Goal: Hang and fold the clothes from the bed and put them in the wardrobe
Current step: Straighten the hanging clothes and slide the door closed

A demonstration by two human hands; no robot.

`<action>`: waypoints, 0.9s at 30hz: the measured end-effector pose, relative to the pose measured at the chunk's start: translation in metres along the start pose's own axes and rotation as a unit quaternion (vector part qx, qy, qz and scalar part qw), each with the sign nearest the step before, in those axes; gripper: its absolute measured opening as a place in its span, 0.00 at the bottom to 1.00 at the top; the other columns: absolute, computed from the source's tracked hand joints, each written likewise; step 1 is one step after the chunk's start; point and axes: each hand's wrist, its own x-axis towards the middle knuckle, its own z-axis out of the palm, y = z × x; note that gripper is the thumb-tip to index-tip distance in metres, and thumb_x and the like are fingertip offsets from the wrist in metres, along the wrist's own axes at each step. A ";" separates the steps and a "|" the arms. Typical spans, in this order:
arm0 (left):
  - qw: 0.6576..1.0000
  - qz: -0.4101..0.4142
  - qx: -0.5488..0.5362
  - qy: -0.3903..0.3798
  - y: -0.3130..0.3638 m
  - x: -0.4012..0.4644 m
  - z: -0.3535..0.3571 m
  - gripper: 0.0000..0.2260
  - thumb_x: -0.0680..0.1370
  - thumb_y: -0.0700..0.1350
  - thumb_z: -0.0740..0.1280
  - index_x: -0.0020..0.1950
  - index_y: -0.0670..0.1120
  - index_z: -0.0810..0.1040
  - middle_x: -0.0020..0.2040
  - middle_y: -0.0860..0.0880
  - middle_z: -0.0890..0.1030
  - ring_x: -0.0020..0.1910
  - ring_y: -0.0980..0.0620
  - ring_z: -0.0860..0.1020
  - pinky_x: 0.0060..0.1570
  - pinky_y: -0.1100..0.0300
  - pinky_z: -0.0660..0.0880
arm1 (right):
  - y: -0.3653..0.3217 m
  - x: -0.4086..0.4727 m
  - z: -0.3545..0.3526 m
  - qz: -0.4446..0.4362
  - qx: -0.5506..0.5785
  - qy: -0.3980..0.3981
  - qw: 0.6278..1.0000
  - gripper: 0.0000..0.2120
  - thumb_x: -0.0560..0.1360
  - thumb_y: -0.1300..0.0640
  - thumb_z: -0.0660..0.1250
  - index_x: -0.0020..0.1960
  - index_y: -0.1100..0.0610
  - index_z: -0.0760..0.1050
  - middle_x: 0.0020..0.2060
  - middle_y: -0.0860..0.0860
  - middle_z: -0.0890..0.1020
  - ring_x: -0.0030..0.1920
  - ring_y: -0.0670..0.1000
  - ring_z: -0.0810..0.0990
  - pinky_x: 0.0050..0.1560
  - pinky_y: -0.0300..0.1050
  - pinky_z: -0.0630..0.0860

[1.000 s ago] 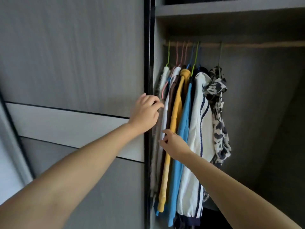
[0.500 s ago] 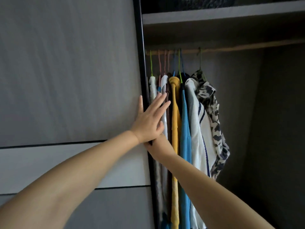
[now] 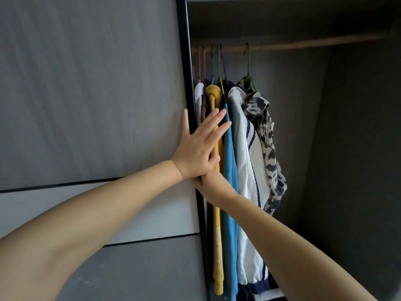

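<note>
Grey wardrobe panelling fills the left half of the frame, and your left hand (image 3: 196, 152) lies flat across the dark edge of the sliding door (image 3: 86, 94), fingers straight and spread, thumb up along the door frame, fingertips reaching over the hanging clothes. Your right hand (image 3: 209, 181) sits just beneath it, mostly hidden under the left wrist; you cannot tell whether its fingers are gripping anything, only that it is tucked against the door edge and the garments.

Right behind your fingers hangs the mustard-yellow garment (image 3: 217, 192), touching the blue garment (image 3: 230, 181) beside it. Next toward the centre of the frame comes the white jacket with navy stripes (image 3: 247, 166), then the black-and-white patterned shirt (image 3: 267, 148) on a green hanger (image 3: 249, 68). A white and a brown piece are squeezed between the yellow one and the door edge. All hang from the wooden rail (image 3: 303, 45) across the upper right, with the wardrobe's dark interior (image 3: 347, 148) behind.
</note>
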 end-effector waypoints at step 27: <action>0.965 0.109 0.183 -0.155 0.121 0.164 0.046 0.39 0.78 0.64 0.55 0.78 0.46 0.40 0.78 0.43 0.38 0.77 0.47 0.39 0.65 0.37 0.31 | 0.202 -0.099 -0.187 0.319 -0.104 0.186 0.923 0.25 0.82 0.50 0.52 0.77 0.56 0.53 0.72 0.56 0.64 0.67 0.60 0.69 0.60 0.53 0.70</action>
